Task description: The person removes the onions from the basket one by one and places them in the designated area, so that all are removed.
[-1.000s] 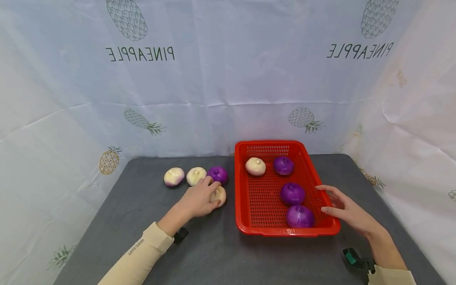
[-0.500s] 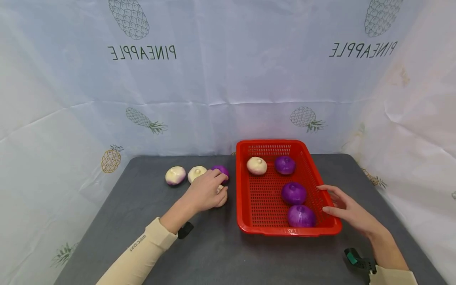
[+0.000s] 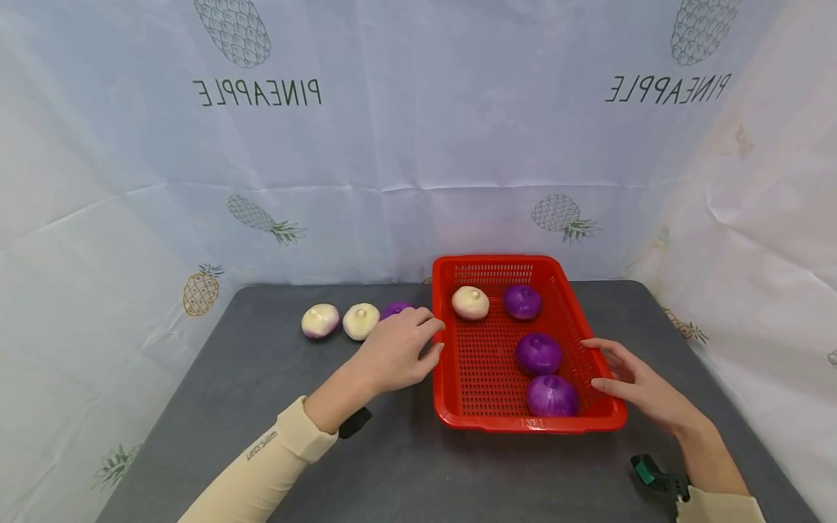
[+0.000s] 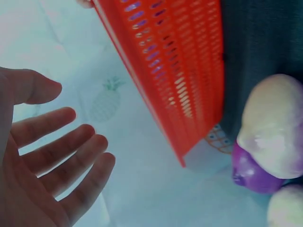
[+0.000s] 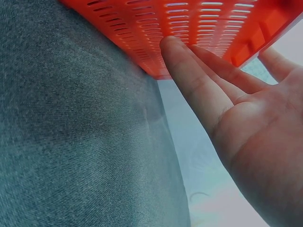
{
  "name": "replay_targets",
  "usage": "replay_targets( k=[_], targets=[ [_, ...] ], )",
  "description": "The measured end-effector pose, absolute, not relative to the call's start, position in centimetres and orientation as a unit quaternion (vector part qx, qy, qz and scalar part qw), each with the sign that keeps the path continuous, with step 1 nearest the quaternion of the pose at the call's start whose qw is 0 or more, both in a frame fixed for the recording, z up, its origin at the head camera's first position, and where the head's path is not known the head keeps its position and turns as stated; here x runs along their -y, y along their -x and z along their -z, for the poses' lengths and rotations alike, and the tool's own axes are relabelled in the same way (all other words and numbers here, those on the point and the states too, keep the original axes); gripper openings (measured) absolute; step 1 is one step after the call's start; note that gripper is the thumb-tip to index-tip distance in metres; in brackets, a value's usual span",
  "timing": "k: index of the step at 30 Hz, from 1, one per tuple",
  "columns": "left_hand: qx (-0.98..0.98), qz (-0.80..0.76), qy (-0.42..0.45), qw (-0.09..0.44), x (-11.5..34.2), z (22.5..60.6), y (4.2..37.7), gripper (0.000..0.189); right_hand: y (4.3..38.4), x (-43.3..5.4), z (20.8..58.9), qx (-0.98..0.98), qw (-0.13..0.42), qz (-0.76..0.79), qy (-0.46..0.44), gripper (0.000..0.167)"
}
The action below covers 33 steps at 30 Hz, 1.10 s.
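My left hand [image 3: 399,352] has its fingers loosely extended beside the left rim of the red plastic basket [image 3: 445,392]. The left wrist view shows that palm holding nothing, with the basket's slotted wall beyond the fingertips. A pale onion [image 4: 274,127] lies on the table close by, hidden behind the hand in the head view. My right hand [image 3: 644,388] holds the basket's right rim, thumb and forefinger over the edge; other fingers [image 5: 194,80] lie along the outer wall. Inside the basket are a pale onion [image 3: 470,303] and purple onions [image 3: 539,354].
Left of the basket, a white-purple onion [image 3: 320,321], a pale onion [image 3: 361,322] and a partly covered purple onion [image 3: 395,309] stand in a row. They rest on a dark grey table [image 3: 392,472]. A white pineapple-print curtain [image 3: 418,145] hangs behind.
My left hand has left the pale onion near the basket and moved right to the basket's left rim, its fingers now straighter. The right hand and basket stay put.
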<state>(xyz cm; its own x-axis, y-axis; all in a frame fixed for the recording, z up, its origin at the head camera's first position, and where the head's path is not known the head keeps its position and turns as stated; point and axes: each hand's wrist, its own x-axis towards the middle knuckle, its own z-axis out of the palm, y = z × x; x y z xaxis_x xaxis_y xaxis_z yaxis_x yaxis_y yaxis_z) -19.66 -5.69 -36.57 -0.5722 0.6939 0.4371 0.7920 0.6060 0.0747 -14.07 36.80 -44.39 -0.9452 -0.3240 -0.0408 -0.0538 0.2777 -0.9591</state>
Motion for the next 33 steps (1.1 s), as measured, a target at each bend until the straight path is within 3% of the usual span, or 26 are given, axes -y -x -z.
replay_targets(
  k=[8, 33],
  targets=[
    [0.863, 0.111, 0.454, 0.192, 4.0, 34.7, 19.8, 0.018, 14.0, -36.8, 44.3, -0.798, 0.108, 0.582, 0.117, 0.060],
    [0.847, 0.041, 0.520, 0.104, -4.6, 31.5, 22.3, 0.035, 14.1, -36.4, 44.3, -0.796, 0.113, 0.584, 0.112, 0.061]
  ],
)
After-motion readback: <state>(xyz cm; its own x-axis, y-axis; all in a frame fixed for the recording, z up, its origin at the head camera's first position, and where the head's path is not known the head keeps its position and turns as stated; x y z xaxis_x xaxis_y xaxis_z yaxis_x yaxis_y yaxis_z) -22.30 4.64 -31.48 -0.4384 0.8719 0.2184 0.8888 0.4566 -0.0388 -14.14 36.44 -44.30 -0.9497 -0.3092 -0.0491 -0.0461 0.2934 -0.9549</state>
